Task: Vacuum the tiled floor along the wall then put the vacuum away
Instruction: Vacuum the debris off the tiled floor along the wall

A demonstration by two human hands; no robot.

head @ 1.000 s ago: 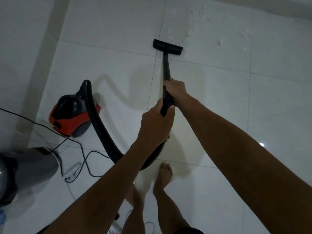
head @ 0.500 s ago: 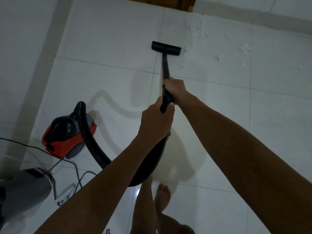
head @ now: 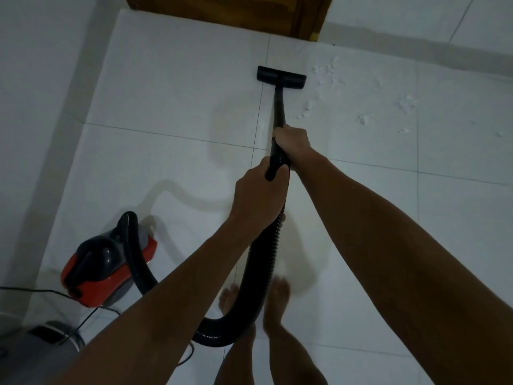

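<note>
While the person's bare feet [head: 277, 295] stand at six o'clock on the glossy white tiled floor [head: 172, 101], the ribbed black flexible hose [head: 261, 273] loops between them and back to the red and black canister vacuum [head: 102, 268] at eight o'clock, beside the white wall [head: 33, 107]. A thin black power cord [head: 33, 289] trails from the canister toward nine o'clock.

Both hands are closed round the rigid black wand [head: 279, 107]: the left hand [head: 258, 198] grips where hose meets wand, the right hand [head: 291, 143] grips higher up. That two-point hold suits it; the wand looks stiff and light, while the hose is soft and will likely drag, and the canister should roll behind when tugged.

Further out, the flat black floor nozzle [head: 281, 77] rests on the tile at twelve o'clock. White scattered crumbs [head: 327, 76] lie just beside it toward one and two o'clock. Open floor runs that way along the far wall; the brown wooden door frame [head: 230, 9] bounds the top, and the corner at eleven o'clock looks tight.
</note>
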